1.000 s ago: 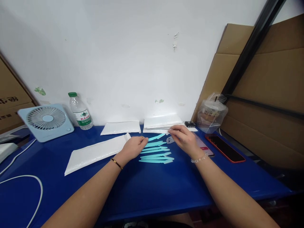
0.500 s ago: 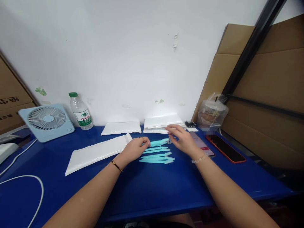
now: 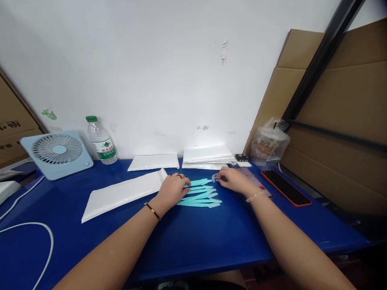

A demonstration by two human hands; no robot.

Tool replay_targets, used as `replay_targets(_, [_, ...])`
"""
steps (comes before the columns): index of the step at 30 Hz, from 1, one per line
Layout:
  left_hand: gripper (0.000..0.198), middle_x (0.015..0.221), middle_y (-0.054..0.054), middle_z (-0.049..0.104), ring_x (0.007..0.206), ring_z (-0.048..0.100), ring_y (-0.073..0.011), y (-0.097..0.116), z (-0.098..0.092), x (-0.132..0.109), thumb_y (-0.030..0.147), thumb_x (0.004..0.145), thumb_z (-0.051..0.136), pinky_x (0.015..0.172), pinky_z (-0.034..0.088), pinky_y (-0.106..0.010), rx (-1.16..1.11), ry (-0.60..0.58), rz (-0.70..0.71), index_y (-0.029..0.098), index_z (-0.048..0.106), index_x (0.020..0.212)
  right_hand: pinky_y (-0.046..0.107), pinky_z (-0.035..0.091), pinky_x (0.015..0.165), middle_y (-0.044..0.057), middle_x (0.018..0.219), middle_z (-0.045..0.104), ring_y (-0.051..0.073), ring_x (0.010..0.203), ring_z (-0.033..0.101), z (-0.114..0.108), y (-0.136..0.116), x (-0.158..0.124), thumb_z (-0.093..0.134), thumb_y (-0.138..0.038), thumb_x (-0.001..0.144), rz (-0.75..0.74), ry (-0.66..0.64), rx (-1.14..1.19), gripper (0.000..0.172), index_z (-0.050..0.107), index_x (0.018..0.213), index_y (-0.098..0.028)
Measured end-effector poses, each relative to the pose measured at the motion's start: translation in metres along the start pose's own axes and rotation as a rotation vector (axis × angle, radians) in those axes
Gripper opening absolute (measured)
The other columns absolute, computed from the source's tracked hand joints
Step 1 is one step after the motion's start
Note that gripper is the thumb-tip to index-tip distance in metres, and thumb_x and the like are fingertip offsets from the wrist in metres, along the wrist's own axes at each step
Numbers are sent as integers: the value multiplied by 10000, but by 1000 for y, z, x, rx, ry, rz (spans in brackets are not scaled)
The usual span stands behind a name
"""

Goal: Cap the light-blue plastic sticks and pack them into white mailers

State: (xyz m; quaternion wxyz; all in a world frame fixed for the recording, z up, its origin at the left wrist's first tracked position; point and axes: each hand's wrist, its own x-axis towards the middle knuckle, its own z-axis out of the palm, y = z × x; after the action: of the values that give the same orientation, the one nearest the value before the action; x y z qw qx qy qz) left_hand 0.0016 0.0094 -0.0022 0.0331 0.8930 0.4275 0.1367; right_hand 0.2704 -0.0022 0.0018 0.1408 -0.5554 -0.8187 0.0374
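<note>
Several turquoise eyebrow razors (image 3: 199, 197) lie side by side on the blue table, blades to the right. My left hand (image 3: 174, 187) is over their left ends, fingers curled and closed on the handle of the rearmost razors (image 3: 198, 182); the fingers partly hide the grip. To the right, my right hand (image 3: 232, 178) is low at the table with thumb and fingers pinched at a small greyish translucent plastic piece (image 3: 214, 177). Its exact kind is too small to tell. A white padded mailer (image 3: 121, 196) lies left of my left hand.
More white mailers (image 3: 153, 162) and a mailer stack (image 3: 207, 154) rest by the wall. A fan (image 3: 57, 155) and water bottle (image 3: 102, 143) stand left. On the right are a pinkish phone (image 3: 253, 181), a red-edged phone (image 3: 286, 188) and a bagged cup (image 3: 269, 141).
My right hand has lowered and its fingers have closed at the small grey piece. My left hand has shifted slightly down, its fingers now spread over more of the razors' ends.
</note>
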Motion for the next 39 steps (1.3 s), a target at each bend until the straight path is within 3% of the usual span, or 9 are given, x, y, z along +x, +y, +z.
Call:
replay_targets(4, [151, 876, -37, 664, 895, 558, -227, -3, 4, 3, 255, 813, 541, 736, 410, -318, 20, -16, -17, 225, 688, 798, 242, 406, 620, 58, 843, 621, 143, 677, 557, -1, -3, -1, 539, -137, 752, 17, 5, 76, 80, 615, 739, -160])
replay_targets(9, [129, 850, -49, 662, 898, 554, -229, 0, 7, 3, 237, 792, 553, 730, 409, -311, -29, -30, -43, 213, 675, 755, 241, 414, 579, 20, 733, 616, 130, 619, 540, 3, 7, -4, 511, -318, 837, 64, -39, 499, 187, 612, 883, -168])
replay_targets(12, [133, 854, -45, 663, 892, 555, -225, -1, 4, 2, 245, 799, 549, 744, 416, -314, -81, -15, -80, 207, 664, 743, 241, 412, 554, 20, 701, 604, 124, 591, 523, 0, 8, -5, 543, -399, 830, 61, -105, 611, 274, 636, 914, -156])
replay_targets(16, [142, 879, -48, 662, 901, 554, -231, -4, -3, 1, 274, 815, 539, 736, 414, -321, -122, 39, -135, 204, 653, 768, 247, 411, 557, 23, 710, 602, 124, 601, 505, -6, 4, -7, 549, -439, 828, 39, -77, 600, 311, 664, 931, -170])
replay_targets(23, [136, 886, -42, 661, 908, 551, -231, -3, -5, 3, 275, 808, 546, 731, 412, -322, -123, 27, -145, 205, 649, 755, 246, 401, 550, 18, 691, 589, 124, 595, 492, -7, -6, -6, 566, -405, 819, 20, -52, 592, 275, 675, 912, -170])
replay_targets(27, [151, 872, -40, 661, 900, 554, -223, -1, -2, 2, 291, 808, 542, 737, 411, -313, -141, 24, -116, 209, 660, 761, 240, 400, 535, 15, 665, 588, 120, 575, 494, -5, -18, -5, 575, -374, 806, 8, -83, 647, 261, 669, 910, -154])
replay_targets(31, [165, 854, -27, 660, 871, 567, -204, 0, -1, 1, 329, 797, 564, 722, 414, -295, -164, -45, -72, 216, 670, 741, 250, 442, 575, 50, 770, 655, 138, 626, 556, -4, -17, -5, 559, -345, 809, -14, -159, 650, 248, 677, 906, -149])
replay_targets(36, [217, 892, -30, 650, 891, 573, -212, -4, 0, 2, 401, 793, 597, 727, 418, -305, -94, 41, -93, 219, 653, 898, 268, 440, 612, 47, 785, 674, 162, 658, 584, 5, 7, 0, 513, -282, 820, 89, 60, 361, 219, 690, 899, -179])
replay_targets(39, [236, 950, -34, 647, 906, 575, -212, -9, 4, 4, 397, 785, 619, 756, 425, -307, -65, 46, -69, 222, 656, 939, 276, 438, 644, 56, 784, 666, 175, 693, 589, 16, 12, 6, 543, -277, 804, 89, 104, 241, 210, 685, 921, -175])
